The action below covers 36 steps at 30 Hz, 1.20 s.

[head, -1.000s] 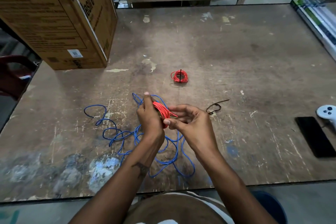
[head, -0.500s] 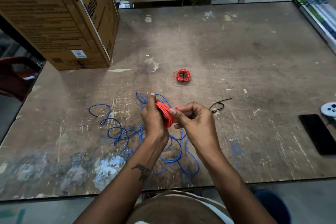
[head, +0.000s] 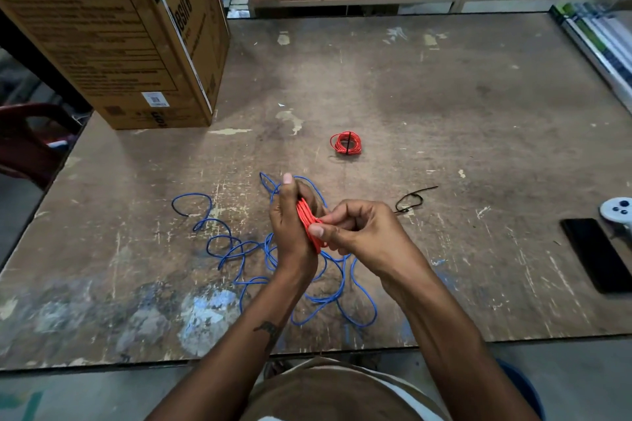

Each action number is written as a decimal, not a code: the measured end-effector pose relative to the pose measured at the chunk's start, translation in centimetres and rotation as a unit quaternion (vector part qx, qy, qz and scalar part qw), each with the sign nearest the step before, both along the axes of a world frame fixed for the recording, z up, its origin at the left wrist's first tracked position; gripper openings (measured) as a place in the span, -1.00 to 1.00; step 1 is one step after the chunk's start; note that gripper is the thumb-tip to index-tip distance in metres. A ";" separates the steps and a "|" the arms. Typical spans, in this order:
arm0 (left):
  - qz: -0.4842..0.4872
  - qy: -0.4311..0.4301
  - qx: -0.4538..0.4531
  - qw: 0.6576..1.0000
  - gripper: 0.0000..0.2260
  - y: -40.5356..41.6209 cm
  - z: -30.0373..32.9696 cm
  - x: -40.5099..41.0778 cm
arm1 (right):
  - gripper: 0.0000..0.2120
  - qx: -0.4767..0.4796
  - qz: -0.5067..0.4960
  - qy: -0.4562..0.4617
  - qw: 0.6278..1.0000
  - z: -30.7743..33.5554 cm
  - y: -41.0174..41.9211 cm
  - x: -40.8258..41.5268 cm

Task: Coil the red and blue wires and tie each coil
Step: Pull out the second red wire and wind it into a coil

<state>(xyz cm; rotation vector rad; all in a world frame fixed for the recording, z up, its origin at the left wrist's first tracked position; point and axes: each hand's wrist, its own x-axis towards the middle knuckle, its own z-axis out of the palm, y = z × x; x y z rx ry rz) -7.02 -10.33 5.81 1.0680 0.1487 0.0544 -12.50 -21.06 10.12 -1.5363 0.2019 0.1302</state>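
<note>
Two hands are busy over the near half of the table [head: 444,96]. The left hand [head: 290,225] has its fingers wrapped round a red coil [head: 309,227] and holds it up on its edge. The right hand [head: 362,236] pinches the same coil between thumb and curled fingers, at the lower side of the loops. I cannot see a tie on this coil, and I cannot tell if any loose end is left to wind.

One more red coil, the tied red coil [head: 346,143], lies flat near the middle of the table. It has a dark tie across it, so that one looks done.

The blue wire [head: 239,249] is not coiled at all. It lies in loose messy loops on the table, under the hands and off toward the left, close to the near edge.

A black tie [head: 410,200] lies just to the right of the hands, with a loop bent in it. It looks ready for the coil in the hands.

So I think one coil is finished, one is wound but needs its tie, and the blue wire is all left to do.

A big cardboard box [head: 113,37] stands at the far left corner. A black phone [head: 595,256] lies by the right edge.
</note>
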 end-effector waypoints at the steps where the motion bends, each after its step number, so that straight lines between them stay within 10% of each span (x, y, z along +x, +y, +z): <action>1: -0.007 -0.006 0.012 1.000 -0.56 0.1 -0.1 0.0 | -0.80 0.014 0.006 0.000 1.000 -0.1 -0.1 -0.1; 20: 0.076 -0.018 0.155 0.985 -0.57 -0.8 -1.8 -0.2 | -0.71 0.109 -0.095 0.025 0.989 -1.4 2.6 -1.3; 30: -0.037 -0.230 0.457 0.859 -0.54 -0.1 -2.0 0.8 | -0.76 0.278 -0.098 0.156 0.943 -2.2 0.0 -0.8; 36: -0.116 -0.142 0.347 0.920 -0.50 -1.0 -1.8 1.4 | -0.65 0.263 -0.144 0.163 0.940 -2.3 0.5 -0.2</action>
